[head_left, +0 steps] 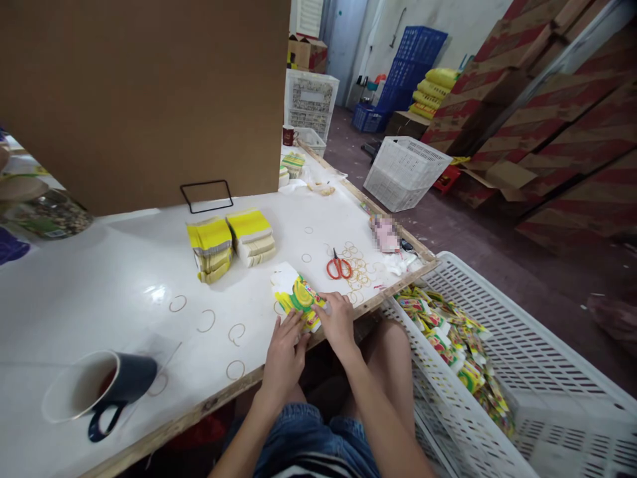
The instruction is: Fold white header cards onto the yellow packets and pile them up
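A yellow, green and white printed packet [297, 292] lies at the table's near edge, with both my hands on its near end. My left hand [286, 352] has its fingertips over the packet's lower left side, thumb close beside them. At the right side, my right hand [338, 324] grips the packet's edge between thumb and fingers. Whether it is one packet or a thin pile I cannot tell. Beyond it stand two bundles of yellow-topped packets, a left bundle [211, 247] and a right bundle [251, 237]. Red-handled scissors [339, 267] lie among loose rubber bands [361, 273].
A dark mug [130, 377] stands at the near left and a jar [50, 212] at the far left. A cardboard panel [149, 99] rises behind the bundles. Below the table's right edge, a white crate [537, 325] holds many printed packets [448, 345]. Another white crate [405, 172] stands on the floor.
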Tool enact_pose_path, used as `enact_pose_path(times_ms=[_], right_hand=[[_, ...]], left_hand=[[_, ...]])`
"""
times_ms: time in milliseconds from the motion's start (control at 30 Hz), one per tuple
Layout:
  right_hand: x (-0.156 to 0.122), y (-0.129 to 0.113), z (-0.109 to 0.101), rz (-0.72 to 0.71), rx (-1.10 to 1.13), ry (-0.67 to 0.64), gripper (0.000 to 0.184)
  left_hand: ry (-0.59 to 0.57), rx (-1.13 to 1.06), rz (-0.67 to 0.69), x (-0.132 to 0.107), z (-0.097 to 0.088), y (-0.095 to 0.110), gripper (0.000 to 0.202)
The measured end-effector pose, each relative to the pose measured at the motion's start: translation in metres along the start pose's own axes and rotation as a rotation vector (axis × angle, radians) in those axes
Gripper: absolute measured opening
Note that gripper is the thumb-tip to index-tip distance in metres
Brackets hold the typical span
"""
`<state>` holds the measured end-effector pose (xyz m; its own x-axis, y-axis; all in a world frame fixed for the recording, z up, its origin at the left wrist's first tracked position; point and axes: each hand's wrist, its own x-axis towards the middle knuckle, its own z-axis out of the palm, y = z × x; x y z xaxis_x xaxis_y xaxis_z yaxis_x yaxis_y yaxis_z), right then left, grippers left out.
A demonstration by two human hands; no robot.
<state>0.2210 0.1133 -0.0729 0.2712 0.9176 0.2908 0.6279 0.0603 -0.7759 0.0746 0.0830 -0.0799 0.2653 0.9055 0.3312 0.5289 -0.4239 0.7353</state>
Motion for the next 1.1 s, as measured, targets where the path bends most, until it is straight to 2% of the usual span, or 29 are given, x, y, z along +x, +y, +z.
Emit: enact_pose_path(times_ms=[167, 267, 333, 367, 400, 467, 533, 600, 700, 867, 1000, 1100], right_hand=[[-0.003, -0.002, -0.002, 0.04, 0.131, 0.052, 0.012], [-0.01, -0.005, -0.006, 0.075, 0.253, 0.045, 0.015], [-0.018, -0.009, -0.011, 0.129, 0.469, 0.001, 0.022], [-0.024, -0.012, -0.015, 0.173, 0.622, -0.03, 0.026], [-0.03, -0.015, -0.018, 0.225, 0.783, -0.064, 0.031], [-0.041, -0.022, -0.023, 0.329, 1.038, -0.124, 0.037], [-0.052, -0.027, -0.025, 0.395, 1.127, -0.166, 0.035], [-0.059, -0.03, -0.026, 0.421, 1.137, -0.185, 0.032], [-0.065, -0.029, -0.028, 0.38, 1.04, -0.174, 0.031], [-0.068, -0.029, -0.034, 0.285, 0.751, -0.168, 0.032], [-0.07, -0.031, -0.032, 0.311, 0.761, -0.167, 0.028], [-0.072, -0.03, -0.029, 0.307, 0.671, -0.082, 0.027]], left_hand=[[0.025, -0.097, -0.028, 0.001, -0.004, 0.006, 0.026], [0.197, -0.305, -0.151, 0.0, -0.012, 0.011, 0.028], [0.314, -0.526, -0.262, 0.001, -0.018, 0.013, 0.038], [0.322, -0.649, -0.303, 0.001, -0.02, 0.013, 0.043], [0.283, -0.776, -0.327, 0.003, -0.022, 0.013, 0.047], [0.109, -0.996, -0.354, 0.005, -0.025, 0.014, 0.053], [-0.081, -1.151, -0.379, 0.005, -0.026, 0.017, 0.056], [-0.202, -1.254, -0.388, 0.005, -0.026, 0.022, 0.054], [-0.23, -1.31, -0.363, 0.004, -0.025, 0.028, 0.046], [-0.143, -1.212, -0.36, 0.003, -0.02, 0.027, 0.04], [-0.07, -1.113, -0.413, 0.005, -0.015, 0.026, 0.039], [-0.003, -1.057, -0.414, 0.005, -0.014, 0.033, 0.045]])
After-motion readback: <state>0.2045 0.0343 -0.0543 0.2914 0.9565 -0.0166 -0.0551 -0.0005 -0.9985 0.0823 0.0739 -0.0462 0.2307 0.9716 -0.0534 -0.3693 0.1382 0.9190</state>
